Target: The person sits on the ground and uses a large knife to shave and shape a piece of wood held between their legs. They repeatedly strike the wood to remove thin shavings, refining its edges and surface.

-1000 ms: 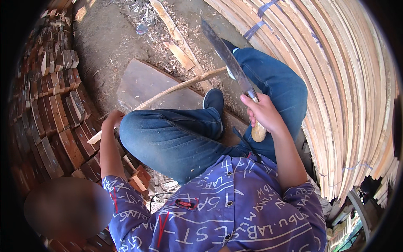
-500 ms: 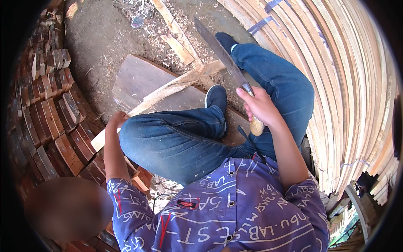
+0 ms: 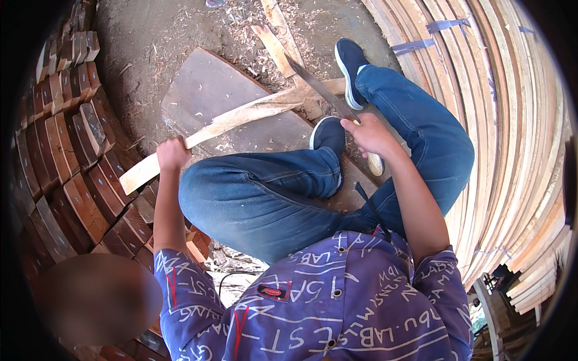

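Note:
My left hand (image 3: 173, 153) is closed around a long pale wood strip (image 3: 241, 115), near its left end, beside my left knee. The strip slants away to the right across a flat brown board (image 3: 211, 90) on the ground, its far end by my shoes. In my right hand (image 3: 371, 133) is a machete (image 3: 325, 91) with a long dark blade and a light wooden handle, gripped at the handle. Its blade points forward and left, over the strip's far part. Whether the blade touches the wood I cannot tell.
Stacked reddish-brown wood blocks (image 3: 84, 204) rise along the left. At right lie long pale planks (image 3: 481, 132) bundled with blue-purple ties. Ahead, another pale wood piece (image 3: 274, 48) lies among wood shavings (image 3: 235, 36) on the dirt ground. My shoes (image 3: 329, 133) are close to the strip.
My right hand has brought the machete down toward the strip's far part. My left hand has moved forward with the strip, and its closed fingers now show more. The view has shifted slightly.

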A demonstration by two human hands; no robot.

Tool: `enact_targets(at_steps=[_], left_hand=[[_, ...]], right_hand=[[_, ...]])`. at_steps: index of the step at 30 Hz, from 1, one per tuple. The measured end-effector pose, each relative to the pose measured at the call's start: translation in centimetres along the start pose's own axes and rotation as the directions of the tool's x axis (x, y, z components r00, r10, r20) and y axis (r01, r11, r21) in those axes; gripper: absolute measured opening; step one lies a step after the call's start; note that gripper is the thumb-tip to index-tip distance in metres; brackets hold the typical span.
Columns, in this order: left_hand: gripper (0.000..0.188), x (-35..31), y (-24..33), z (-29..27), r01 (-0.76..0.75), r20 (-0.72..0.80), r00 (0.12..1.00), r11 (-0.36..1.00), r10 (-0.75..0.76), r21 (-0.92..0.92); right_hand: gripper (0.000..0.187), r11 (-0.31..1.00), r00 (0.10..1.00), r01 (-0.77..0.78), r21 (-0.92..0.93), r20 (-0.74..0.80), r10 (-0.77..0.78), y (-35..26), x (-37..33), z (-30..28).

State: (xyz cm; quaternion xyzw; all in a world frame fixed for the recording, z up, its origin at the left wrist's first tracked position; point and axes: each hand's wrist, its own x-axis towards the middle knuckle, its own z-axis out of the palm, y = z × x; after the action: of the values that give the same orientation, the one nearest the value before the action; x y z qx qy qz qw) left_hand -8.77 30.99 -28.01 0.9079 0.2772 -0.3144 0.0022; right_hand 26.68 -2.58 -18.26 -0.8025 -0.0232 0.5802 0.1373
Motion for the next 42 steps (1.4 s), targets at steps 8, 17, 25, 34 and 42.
enact_targets(at_steps=[8, 17, 25, 34, 42], left_hand=[[0.017, 0.2, 0.2, -0.5, 0.022, -0.011, 1.0, 0.999, -0.022, -0.029], [0.015, 0.6, 0.0, -0.1, 0.073, 0.022, 0.997, 0.997, -0.073, -0.028], [0.015, 0.8, 0.3, -0.8, 0.073, 0.041, 0.997, 0.997, -0.072, -0.025], [0.014, 0.9, 0.4, -0.2, 0.089, 0.011, 0.996, 0.996, -0.089, -0.016], [0.015, 0.9, 0.6, -1.6, 0.062, 0.037, 0.997, 0.998, -0.062, -0.002]], right_hand=[[0.041, 0.843, 0.837, 0.48, 0.242, -0.412, -0.359, -1.0, 1.9, 3.2], [0.042, 0.979, 0.998, -0.046, 0.2, 0.046, 0.038, 0.1, 1.8, 1.0], [0.043, 0.931, 0.881, 0.365, 0.029, -0.335, -0.335, 0.9, 2.7, 3.2], [0.041, 0.98, 0.982, 0.155, 0.124, -0.13, -0.139, -1.2, -1.9, -1.1], [0.046, 0.952, 0.979, -0.196, -0.235, 0.015, 0.206, 4.0, 1.8, 2.4]])
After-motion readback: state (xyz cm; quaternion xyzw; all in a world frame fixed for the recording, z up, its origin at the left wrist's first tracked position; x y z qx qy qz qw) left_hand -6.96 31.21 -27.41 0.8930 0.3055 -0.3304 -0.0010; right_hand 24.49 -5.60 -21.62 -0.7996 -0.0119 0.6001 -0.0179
